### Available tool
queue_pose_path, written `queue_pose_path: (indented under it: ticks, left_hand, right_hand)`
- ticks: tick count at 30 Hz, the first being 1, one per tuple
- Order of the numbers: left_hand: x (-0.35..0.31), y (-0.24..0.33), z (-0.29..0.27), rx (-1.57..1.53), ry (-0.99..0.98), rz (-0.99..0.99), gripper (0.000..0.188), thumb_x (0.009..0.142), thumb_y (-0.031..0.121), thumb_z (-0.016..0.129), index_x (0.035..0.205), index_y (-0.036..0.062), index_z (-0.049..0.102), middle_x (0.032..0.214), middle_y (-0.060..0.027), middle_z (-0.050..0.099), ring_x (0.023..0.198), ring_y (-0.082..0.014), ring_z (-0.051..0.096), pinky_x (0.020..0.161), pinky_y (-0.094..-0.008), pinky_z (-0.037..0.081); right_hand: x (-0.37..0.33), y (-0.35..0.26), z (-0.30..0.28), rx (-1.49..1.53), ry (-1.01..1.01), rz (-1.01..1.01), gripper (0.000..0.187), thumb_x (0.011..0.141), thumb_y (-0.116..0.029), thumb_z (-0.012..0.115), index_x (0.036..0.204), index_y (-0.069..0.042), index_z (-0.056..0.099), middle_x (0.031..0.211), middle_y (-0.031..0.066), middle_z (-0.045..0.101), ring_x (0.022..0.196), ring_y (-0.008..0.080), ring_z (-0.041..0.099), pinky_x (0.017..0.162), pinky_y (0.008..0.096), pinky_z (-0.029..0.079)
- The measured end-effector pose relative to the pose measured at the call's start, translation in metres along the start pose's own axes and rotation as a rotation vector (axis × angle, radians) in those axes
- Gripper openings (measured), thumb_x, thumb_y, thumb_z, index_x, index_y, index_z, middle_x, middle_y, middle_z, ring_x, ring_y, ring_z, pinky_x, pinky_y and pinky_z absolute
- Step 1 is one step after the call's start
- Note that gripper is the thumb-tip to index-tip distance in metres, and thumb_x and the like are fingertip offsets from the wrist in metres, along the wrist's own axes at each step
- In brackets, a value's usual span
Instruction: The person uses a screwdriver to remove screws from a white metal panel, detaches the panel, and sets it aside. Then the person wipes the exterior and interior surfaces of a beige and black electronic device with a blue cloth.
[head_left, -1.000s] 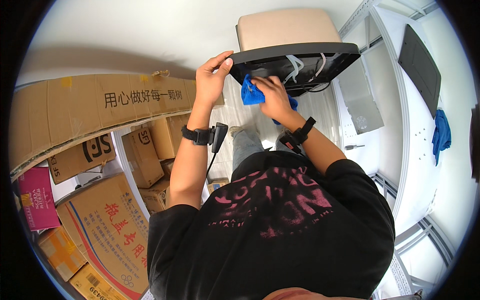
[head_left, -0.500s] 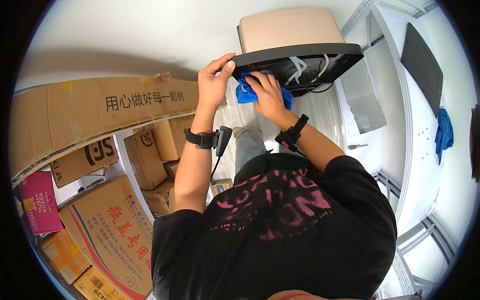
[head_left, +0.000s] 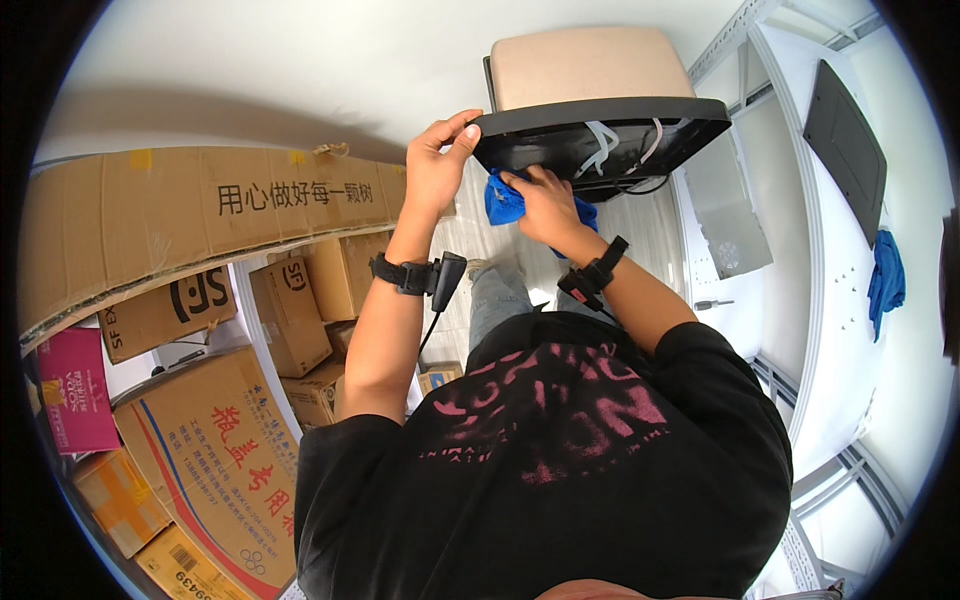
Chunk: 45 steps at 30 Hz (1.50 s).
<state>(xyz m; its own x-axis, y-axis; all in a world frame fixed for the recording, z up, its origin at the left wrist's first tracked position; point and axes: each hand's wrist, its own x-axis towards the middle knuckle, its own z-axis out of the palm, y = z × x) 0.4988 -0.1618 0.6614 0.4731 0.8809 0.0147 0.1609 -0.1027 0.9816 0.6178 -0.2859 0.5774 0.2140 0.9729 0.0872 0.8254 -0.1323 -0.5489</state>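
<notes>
A shallow black panel [head_left: 600, 113] with a thick rim stands tilted in front of me, its hollow inner side facing me. Pale tubing [head_left: 599, 148] and a dark cable [head_left: 645, 188] show inside it. My left hand [head_left: 438, 170] pinches the panel's left corner between thumb and fingers. Lower down, my right hand [head_left: 549, 208] is closed on a bunched blue cloth [head_left: 505, 204] at the panel's lower inside edge. Part of the cloth lies hidden under that hand. Directly behind the panel rises a rounded beige housing [head_left: 590, 70].
Cardboard boxes [head_left: 225, 425] fill the shelving on my left, below a long cardboard sheet [head_left: 120, 205]. To the right, a dark flat plate [head_left: 845, 150] leans on a white surface near another blue cloth [head_left: 886, 280]. A screwdriver-like tool [head_left: 712, 304] lies nearby.
My right hand and the cloth have shifted slightly down and to the right, away from the panel's upper inside. My left hand keeps its hold on the corner.
</notes>
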Motion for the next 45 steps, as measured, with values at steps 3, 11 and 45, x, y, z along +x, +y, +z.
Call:
queue_pose_path:
  ticks: [3, 11, 45]
  left_hand:
    - [-0.002, 0.001, 0.001, 0.007, 0.001, 0.002, 0.022, 0.087, 0.013, 0.066, 0.108, 0.0074, 0.07, 0.089, -0.0041, 0.064, 0.083, -0.0104, 0.057, 0.079, -0.0259, 0.045]
    - [0.0, -0.001, 0.004, 0.001, 0.016, 0.004, 0.023, 0.087, 0.014, 0.066, 0.11, 0.0079, 0.069, 0.086, -0.0033, 0.064, 0.082, -0.0101, 0.057, 0.079, -0.0257, 0.045]
    - [-0.004, -0.004, 0.003, -0.048, 0.013, 0.013, 0.025, 0.088, 0.016, 0.066, 0.111, 0.0074, 0.069, 0.086, -0.0016, 0.062, 0.082, -0.0089, 0.054, 0.08, -0.025, 0.044]
  right_hand:
    - [-0.002, 0.005, -0.003, 0.03, 0.076, -0.007, 0.062, 0.066, -0.003, 0.061, 0.127, -0.014, 0.056, 0.111, 0.0126, 0.052, 0.106, 0.0352, 0.051, 0.088, 0.0446, 0.043]
    - [0.006, 0.007, 0.013, 0.121, 0.054, -0.019, 0.059, 0.066, -0.003, 0.061, 0.124, -0.013, 0.058, 0.111, 0.0134, 0.052, 0.105, 0.0346, 0.051, 0.088, 0.0425, 0.043]
    - [-0.005, 0.044, 0.044, -0.018, -0.275, 0.067, 0.065, 0.071, -0.007, 0.062, 0.133, -0.022, 0.052, 0.122, 0.012, 0.049, 0.114, 0.0324, 0.049, 0.096, 0.0449, 0.04]
